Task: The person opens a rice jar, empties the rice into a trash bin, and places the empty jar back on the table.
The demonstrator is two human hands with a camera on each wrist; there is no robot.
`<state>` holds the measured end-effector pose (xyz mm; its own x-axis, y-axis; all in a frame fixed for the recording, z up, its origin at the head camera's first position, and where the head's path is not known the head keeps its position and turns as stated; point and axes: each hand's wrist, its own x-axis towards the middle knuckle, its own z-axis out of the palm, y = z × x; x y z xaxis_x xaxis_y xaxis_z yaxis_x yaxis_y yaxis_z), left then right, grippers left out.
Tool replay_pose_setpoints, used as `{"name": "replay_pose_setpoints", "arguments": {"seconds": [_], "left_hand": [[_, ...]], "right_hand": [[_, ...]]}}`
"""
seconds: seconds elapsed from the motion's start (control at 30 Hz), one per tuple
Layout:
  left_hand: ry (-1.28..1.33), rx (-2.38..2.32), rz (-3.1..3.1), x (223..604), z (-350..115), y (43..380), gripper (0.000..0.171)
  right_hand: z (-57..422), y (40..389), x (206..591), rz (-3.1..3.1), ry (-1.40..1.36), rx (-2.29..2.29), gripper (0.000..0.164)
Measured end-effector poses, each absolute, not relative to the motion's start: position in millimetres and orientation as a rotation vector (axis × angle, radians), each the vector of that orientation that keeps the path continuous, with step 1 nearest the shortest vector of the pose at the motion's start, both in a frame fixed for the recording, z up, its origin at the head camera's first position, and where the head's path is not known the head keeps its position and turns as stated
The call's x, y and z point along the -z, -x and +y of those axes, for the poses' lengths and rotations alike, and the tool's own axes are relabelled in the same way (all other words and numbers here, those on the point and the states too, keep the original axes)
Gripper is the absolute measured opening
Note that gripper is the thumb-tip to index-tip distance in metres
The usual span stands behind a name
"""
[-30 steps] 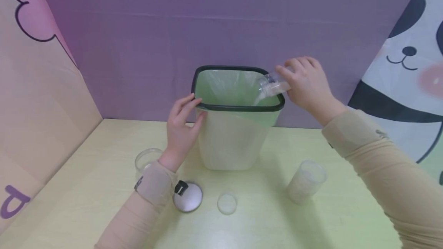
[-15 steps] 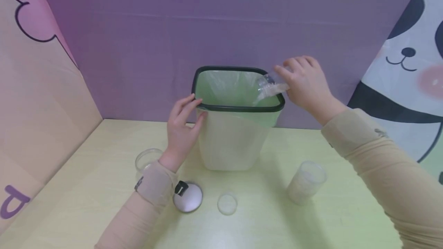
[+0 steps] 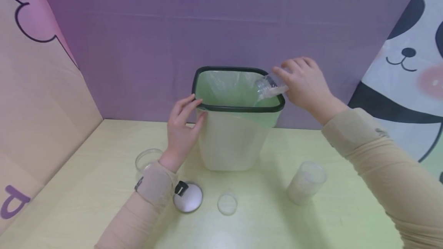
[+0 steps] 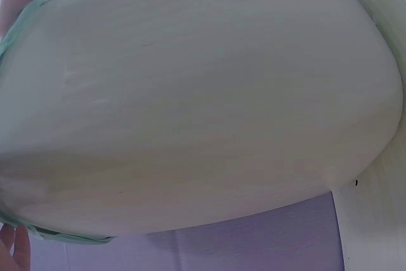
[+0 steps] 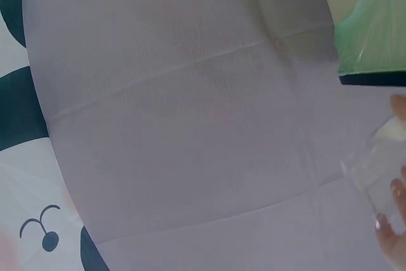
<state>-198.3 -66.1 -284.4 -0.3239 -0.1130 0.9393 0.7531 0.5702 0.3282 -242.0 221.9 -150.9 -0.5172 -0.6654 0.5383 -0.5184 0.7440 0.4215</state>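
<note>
A pale trash can with a black rim and a green bag lining stands at the back of the table. My left hand holds its left front corner, fingertips on the rim and thumb against the outer wall. My right hand grips a clear plastic jar by its base end, tilted mouth-down over the right side of the opening. Whitish contents lie along the jar's lower side, and a thin stream falls into the bag. The right wrist view shows the fingers around the clear jar.
On the right of the table stands a clear canister with pale contents. In front lie a clear round lid and a round white-topped item. A clear round container is partly behind the left wrist. A purple backdrop rises behind.
The jar has shifted slightly left and its falling stream has thinned. The left hand and the trash can have not moved.
</note>
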Motion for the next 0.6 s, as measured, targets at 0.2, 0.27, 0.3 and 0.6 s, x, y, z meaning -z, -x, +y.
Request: {"name": "replay_pose_setpoints", "arguments": {"seconds": [0.2, 0.27, 0.3, 0.6], "left_hand": [[0.540, 0.963, -1.683, 284, -67, 198, 0.030], [0.541, 0.964, -1.684, 284, -66, 198, 0.030], [0.541, 0.964, -1.684, 284, -66, 198, 0.030], [0.539, 0.966, -1.695, 283, -66, 197, 0.030]], "right_hand": [[224, 237, 142, -2.352, -0.933, 0.210, 0.062], [224, 236, 139, -2.371, -0.943, 0.207, 0.062], [224, 236, 138, -2.379, -0.946, 0.213, 0.061], [227, 235, 132, -2.407, -1.037, 0.229, 0.062]]}}
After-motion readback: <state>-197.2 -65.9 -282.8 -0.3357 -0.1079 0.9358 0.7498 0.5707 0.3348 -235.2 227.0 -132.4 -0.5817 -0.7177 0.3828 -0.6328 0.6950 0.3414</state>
